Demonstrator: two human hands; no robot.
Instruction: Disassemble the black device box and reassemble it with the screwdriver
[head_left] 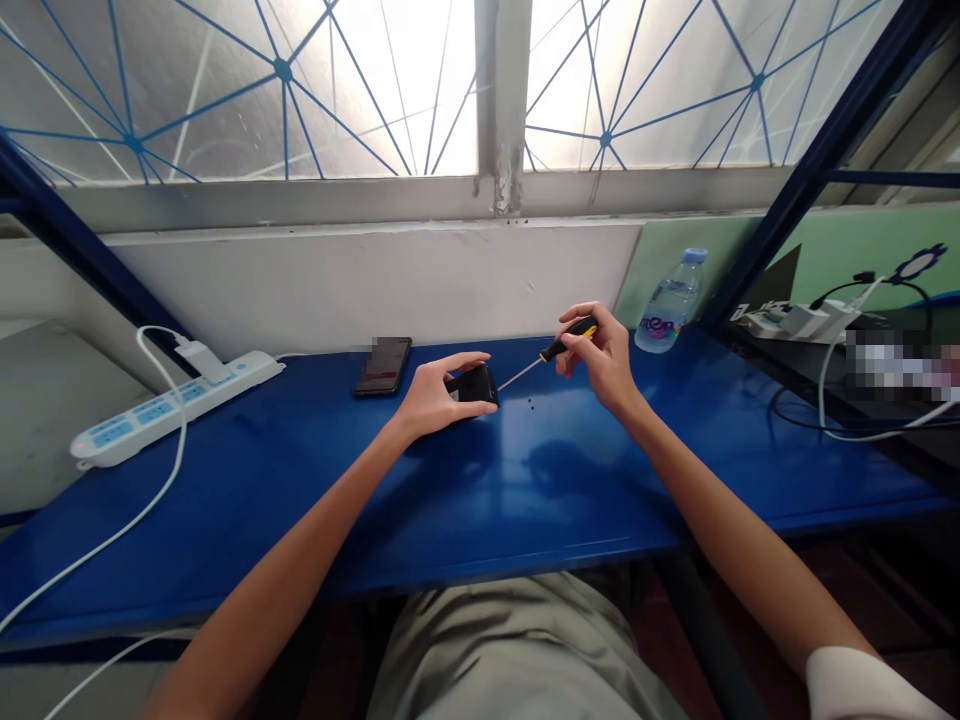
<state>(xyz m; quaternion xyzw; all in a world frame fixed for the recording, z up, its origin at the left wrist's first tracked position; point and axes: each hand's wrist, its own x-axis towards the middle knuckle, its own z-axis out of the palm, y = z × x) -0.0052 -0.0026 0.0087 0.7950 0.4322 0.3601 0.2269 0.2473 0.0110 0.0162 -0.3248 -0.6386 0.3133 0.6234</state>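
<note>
Head view. My left hand (433,396) lies left of centre on the far half of the blue table (465,520). Thumb on the near edge, fingers on the far edge, clamped on a small black device (478,384); whether it rests on the tabletop or is lifted, I cannot tell. My right hand (604,358), to the right, has thumb and fingers closed round the black-and-yellow handle of a screwdriver (553,350). Shaft slopes down leftward, tip at the device's right end; contact too fine to make out. Dark specks (531,404) on the table just right of the device. Phone (383,366) flat, left of it, near the wall. Far left: white power strip (180,405), plug seated. Far right: water bottle (670,305), upright, blue cap.
</note>
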